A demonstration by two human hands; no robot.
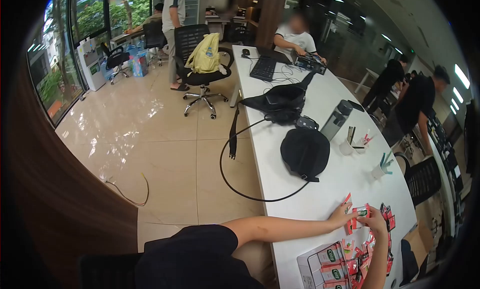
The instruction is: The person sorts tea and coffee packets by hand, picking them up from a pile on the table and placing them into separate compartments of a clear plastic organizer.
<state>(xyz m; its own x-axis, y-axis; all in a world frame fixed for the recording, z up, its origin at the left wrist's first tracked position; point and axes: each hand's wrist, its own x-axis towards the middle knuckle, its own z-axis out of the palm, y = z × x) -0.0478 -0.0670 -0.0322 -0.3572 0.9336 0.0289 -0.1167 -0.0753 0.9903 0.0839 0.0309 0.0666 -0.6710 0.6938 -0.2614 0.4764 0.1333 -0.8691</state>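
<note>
Pinching red packets [361, 212], left hand [341, 217] and right hand [375, 222] are nearly closed.

So there's a black cap [305, 153] plopped on the white table [272, 181], with a bottle [337, 120] just beside it and pens standing in white cups [346, 148] nearby. A black bag [280, 101] is sprawled further up, then a keyboard [263, 69] and mouse [245, 52]. Some black cable [220, 161] loops out past the table edge. Oh, and a yellow backpack [205, 54] has its own office chair [204, 79], lol. Person in a white shirt [298, 39] sits at the far end.
</note>
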